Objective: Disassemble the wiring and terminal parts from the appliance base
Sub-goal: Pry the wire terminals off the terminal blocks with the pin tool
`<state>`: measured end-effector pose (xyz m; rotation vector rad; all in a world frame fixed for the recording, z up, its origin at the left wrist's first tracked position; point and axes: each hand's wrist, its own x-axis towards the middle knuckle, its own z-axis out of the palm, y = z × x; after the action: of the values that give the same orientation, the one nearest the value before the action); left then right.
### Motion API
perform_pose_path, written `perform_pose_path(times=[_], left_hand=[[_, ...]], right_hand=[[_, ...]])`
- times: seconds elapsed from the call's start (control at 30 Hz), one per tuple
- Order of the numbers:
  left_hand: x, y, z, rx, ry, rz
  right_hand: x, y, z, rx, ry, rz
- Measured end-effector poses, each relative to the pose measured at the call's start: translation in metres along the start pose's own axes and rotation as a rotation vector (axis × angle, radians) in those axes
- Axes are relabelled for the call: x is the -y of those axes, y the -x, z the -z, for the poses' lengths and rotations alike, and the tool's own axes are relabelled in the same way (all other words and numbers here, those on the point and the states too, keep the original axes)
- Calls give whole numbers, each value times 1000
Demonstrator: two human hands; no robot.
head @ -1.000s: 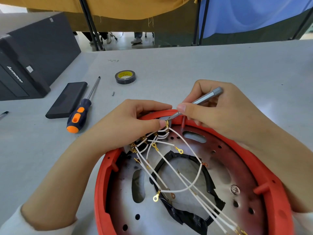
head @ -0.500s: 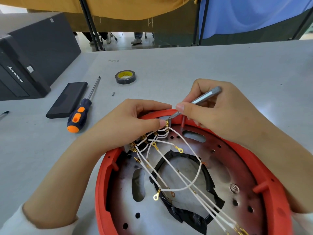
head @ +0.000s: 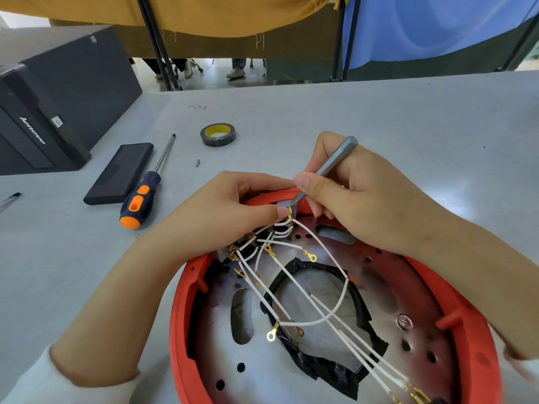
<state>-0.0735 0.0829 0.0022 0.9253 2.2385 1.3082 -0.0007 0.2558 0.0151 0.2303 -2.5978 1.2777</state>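
presently on my feed, item one: red appliance base [head: 478,354], round, lying open side up on the grey table [head: 408,112] at lower centre-right, its metal inner plate [head: 388,290] pierced with holes and slots and carrying a torn black gasket ring [head: 326,368]. item two: white wires [head: 329,313], several, fanning from a terminal cluster at the base's far-left rim down across the plate toward the near right edge; some end in gold ring terminals [head: 271,335], lying loose on the plate. item three: terminal block [head: 253,240], gold connectors at the far-left rim, partly hidden under the fingers. item four: left hand [head: 221,208], fingers curled over the terminal block, thumb and forefinger pinching at the top gold connector; i read it as holding the block, though the exact contact is covered. item five: right hand [head: 370,199], closed around a thin grey metal tool [head: 335,158] in a pen grip, the tip set against the top connector just beside the left thumb. item six, left of the base on the table: orange and dark blue screwdriver [head: 143,196], shaft pointing away from me; flat black case [head: 119,173] just beside it; roll of black tape [head: 218,135] with yellow core farther back; small dark screw [head: 197,163] between tape and screwdriver. item seven: black computer tower [head: 58,94] at far left. item eight: pen tip [head: 11,198] at the left edge.
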Motion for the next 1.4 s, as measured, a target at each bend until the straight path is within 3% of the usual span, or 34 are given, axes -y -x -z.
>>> perform_pose_path(times=[0.63, 0.87, 1.13, 1.4], left_hand=[[-1, 1, 0, 7, 42, -2], [-1, 1, 1, 21, 43, 5], [-3, 1, 1, -3, -8, 37], [-3, 2, 0, -4, 0, 60]], right_hand=[[-2, -30, -4, 75, 7, -134], [-6, -33, -7, 10, -61, -172], [-3, -6, -9, -32, 2, 119], [-4, -7, -10, -13, 33, 138]])
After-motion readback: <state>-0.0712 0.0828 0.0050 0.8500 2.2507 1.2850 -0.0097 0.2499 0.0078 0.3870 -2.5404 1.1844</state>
